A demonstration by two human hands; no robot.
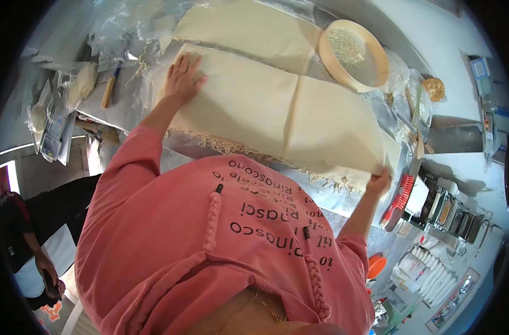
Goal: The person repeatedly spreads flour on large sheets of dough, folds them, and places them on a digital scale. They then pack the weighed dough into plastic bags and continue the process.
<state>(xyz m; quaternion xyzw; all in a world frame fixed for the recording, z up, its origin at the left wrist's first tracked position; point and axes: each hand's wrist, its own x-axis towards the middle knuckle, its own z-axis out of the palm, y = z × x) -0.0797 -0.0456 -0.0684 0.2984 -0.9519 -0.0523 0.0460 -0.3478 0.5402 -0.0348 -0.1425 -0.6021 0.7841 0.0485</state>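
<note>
1. The left hand point(183, 78) is lying flat on the far left corner of the folded dough sheet point(271, 114), fingers spread and pressing down on it.
2. The right hand point(379, 182) is gripping the near right corner of the same sheet, fingers curled over its edge; how tightly they are closing cannot be told, since the sheet is covering the fingertips.
3. The sheet is lying across the metal counter point(343, 195), stretching between the two hands, with a fold line running down its middle.
4. A second dough sheet point(249, 30) is lying just beyond it, and a round sieve point(353, 54) holding shreds is sitting near the far right corner.
5. Thin dough trimmings point(226, 146) are lining the near edge of the sheet.
6. A wooden-handled tool point(109, 89) is resting on the counter, left of the left hand.
7. The pink sweatshirt point(221, 245) is hiding the near counter edge, and the things in plastic wrap at far left are too blurred to make out.
8. Another person's hand point(47, 273) is showing at the lower left.
</note>
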